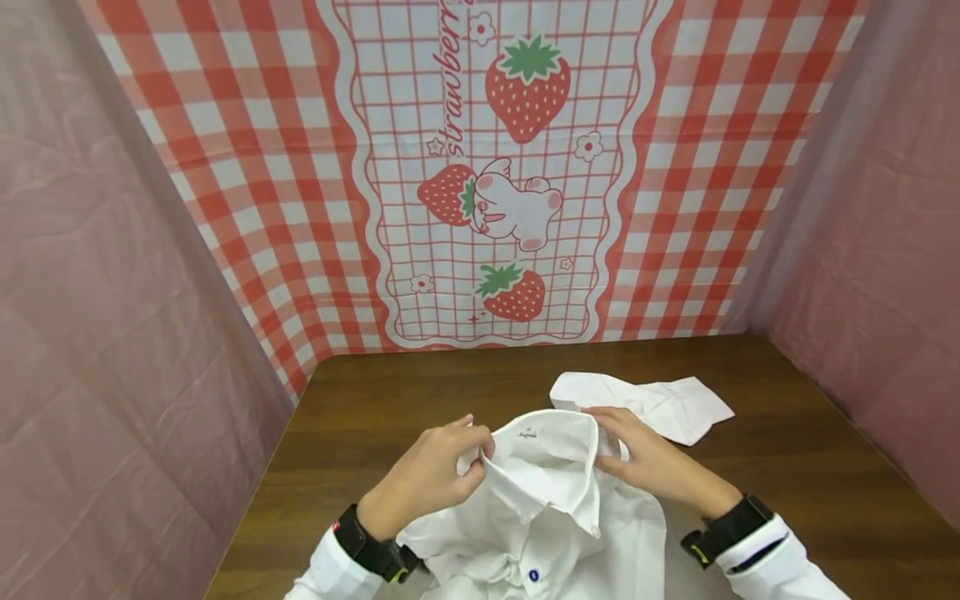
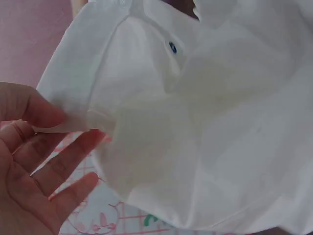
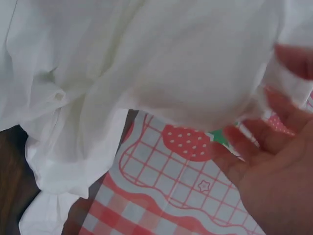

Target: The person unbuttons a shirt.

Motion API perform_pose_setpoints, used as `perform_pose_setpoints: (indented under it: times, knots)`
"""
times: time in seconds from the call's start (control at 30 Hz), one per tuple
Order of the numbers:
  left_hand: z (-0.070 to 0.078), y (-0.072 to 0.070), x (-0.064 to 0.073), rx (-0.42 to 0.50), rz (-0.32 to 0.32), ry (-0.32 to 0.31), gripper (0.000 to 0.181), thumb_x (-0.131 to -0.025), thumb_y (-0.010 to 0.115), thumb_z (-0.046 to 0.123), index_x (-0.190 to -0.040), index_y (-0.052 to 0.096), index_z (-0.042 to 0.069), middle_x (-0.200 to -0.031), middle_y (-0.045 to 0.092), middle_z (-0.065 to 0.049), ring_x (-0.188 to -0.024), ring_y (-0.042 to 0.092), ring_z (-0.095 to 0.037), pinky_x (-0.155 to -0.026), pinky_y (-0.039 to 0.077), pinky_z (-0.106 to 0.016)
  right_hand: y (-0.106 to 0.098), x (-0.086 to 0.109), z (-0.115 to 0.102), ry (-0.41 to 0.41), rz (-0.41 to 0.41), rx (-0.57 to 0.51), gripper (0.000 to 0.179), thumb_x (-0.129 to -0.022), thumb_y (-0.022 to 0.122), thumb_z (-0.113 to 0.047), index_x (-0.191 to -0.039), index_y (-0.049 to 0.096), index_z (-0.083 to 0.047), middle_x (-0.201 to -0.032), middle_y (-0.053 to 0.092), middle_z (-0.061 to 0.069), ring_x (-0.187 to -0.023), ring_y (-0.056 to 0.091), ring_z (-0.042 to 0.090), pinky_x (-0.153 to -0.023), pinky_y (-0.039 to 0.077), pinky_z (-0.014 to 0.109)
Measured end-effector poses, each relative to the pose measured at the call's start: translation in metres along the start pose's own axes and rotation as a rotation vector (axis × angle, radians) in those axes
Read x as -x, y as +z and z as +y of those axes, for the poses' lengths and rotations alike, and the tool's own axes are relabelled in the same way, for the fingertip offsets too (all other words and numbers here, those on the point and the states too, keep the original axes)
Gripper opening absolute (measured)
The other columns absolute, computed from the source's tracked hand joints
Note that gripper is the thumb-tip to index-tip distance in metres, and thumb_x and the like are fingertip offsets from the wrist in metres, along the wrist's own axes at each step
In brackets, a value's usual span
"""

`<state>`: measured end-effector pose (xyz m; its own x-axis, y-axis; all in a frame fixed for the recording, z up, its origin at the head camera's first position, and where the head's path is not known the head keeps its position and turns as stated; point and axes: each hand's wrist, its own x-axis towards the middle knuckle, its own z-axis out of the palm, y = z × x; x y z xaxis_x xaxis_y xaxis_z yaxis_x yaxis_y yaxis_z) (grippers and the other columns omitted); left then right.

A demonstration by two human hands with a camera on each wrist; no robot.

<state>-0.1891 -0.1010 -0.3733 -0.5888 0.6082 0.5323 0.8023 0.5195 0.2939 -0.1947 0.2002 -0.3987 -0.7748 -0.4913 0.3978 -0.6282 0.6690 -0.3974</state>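
Observation:
A white collared shirt [image 1: 547, 500] with a blue button [image 1: 533, 575] is held up by its collar [image 1: 555, 429], which stands open toward the back. On the collar's left side, my left hand [image 1: 431, 471] pinches the edge between thumb and forefinger; the left wrist view shows the other fingers of that hand [image 2: 39, 166] spread below the cloth. My right hand [image 1: 652, 458] grips the collar's right side with thumb and fingers. Blurred in the right wrist view, the same hand [image 3: 274, 152] is against the shirt's edge [image 3: 195, 73].
A brown wooden table [image 1: 390, 392] lies underneath. White cloth [image 1: 652, 404] rests on it behind the right hand; whether it joins the shirt I cannot tell. A red-checked strawberry-print cloth [image 1: 285, 167] hangs behind, with pink curtains [image 1: 120, 333] at both sides.

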Motion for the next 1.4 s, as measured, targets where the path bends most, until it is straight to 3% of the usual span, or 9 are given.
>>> perform_pose_setpoints:
  times: [0.2,0.3,0.4,0.6,0.77,0.9,0.97,1.13,1.4]
  knots:
    - [-0.008,0.013,0.011,0.339,0.011,-0.101,0.021,-0.074,0.047,-0.008,-0.078,0.048,0.013,-0.073,0.051,0.005,-0.068,0.045,-0.002,-0.061,0.041,-0.019,0.005,-0.006,0.002,-0.072,0.003,-0.023,0.025,-0.076,0.074,-0.016,-0.099,0.066,-0.013,-0.109,0.065,0.003,-0.107,0.059,0.026,-0.086,0.049,0.043]
    - [-0.012,0.016,0.013,0.443,0.021,-0.206,0.022,-0.077,0.043,-0.01,-0.081,0.045,0.011,-0.075,0.046,0.003,-0.069,0.043,-0.002,-0.062,0.036,-0.017,0.004,-0.009,-0.001,-0.109,0.081,-0.042,0.02,-0.075,0.075,-0.011,-0.09,0.063,-0.018,-0.085,0.065,-0.011,-0.1,0.064,0.026,-0.086,0.05,0.045]
    - [-0.015,0.018,0.016,0.505,0.062,-0.279,0.021,-0.08,0.042,-0.011,-0.085,0.044,0.01,-0.077,0.046,0.002,-0.071,0.043,-0.003,-0.062,0.035,-0.017,0.0,-0.011,-0.004,-0.142,0.157,-0.044,0.026,-0.074,0.074,-0.004,-0.086,0.059,-0.022,-0.07,0.054,-0.019,-0.082,0.065,0.012,-0.076,0.053,0.029]
    - [-0.02,0.017,0.016,0.538,0.069,-0.256,0.018,-0.092,0.041,-0.004,-0.109,0.042,0.004,-0.086,0.056,-0.006,-0.08,0.051,-0.008,-0.071,0.042,-0.021,-0.008,-0.012,-0.008,-0.181,0.248,0.028,0.032,-0.074,0.071,0.003,-0.096,0.059,-0.018,-0.069,0.053,-0.014,-0.059,0.041,-0.005,-0.052,0.032,0.007]
    - [-0.028,0.01,0.018,0.438,-0.106,-0.274,0.028,-0.097,0.048,0.023,-0.122,0.046,0.009,-0.095,0.068,-0.005,-0.083,0.06,-0.007,-0.074,0.049,-0.024,-0.015,-0.012,-0.004,-0.132,0.337,0.179,0.031,-0.073,0.073,0.0,-0.099,0.059,-0.013,-0.062,0.054,-0.009,-0.054,0.04,-0.002,-0.049,0.032,0.012]
    - [-0.038,0.004,0.021,0.319,-0.288,-0.279,0.026,-0.091,0.056,0.04,-0.087,0.061,0.015,-0.072,0.059,0.008,-0.065,0.05,0.001,-0.061,0.044,-0.018,-0.019,-0.011,0.001,-0.115,0.373,0.254,0.029,-0.074,0.074,-0.005,-0.099,0.061,-0.011,-0.064,0.06,-0.002,-0.055,0.046,0.001,-0.05,0.037,0.019]
    - [-0.044,0.0,0.023,0.288,-0.328,-0.285,0.029,-0.091,0.056,0.04,-0.076,0.059,0.016,-0.067,0.051,0.01,-0.061,0.044,0.001,-0.058,0.04,-0.017,-0.02,-0.011,0.003,-0.125,0.351,0.266,0.027,-0.075,0.073,-0.008,-0.098,0.062,-0.012,-0.066,0.062,-0.002,-0.055,0.047,0.001,-0.05,0.038,0.019]
    - [-0.062,-0.008,0.032,0.189,-0.263,-0.349,0.03,-0.095,0.049,0.037,-0.072,0.052,0.018,-0.063,0.037,0.013,-0.059,0.038,0.001,-0.06,0.037,-0.018,-0.023,-0.007,0.009,-0.164,0.226,0.267,0.026,-0.074,0.076,-0.02,-0.097,0.065,-0.02,-0.063,0.06,-0.013,-0.054,0.044,-0.006,-0.052,0.039,0.017]
    - [-0.068,-0.02,0.038,-0.072,-0.174,-0.323,0.01,-0.093,0.054,0.025,-0.095,0.064,0.026,-0.083,0.065,0.011,-0.07,0.056,-0.002,-0.063,0.045,-0.023,-0.031,-0.001,0.012,-0.025,0.008,0.252,0.014,-0.076,0.073,-0.023,-0.085,0.063,-0.022,-0.052,0.041,-0.02,-0.052,0.038,-0.004,-0.05,0.036,0.021]
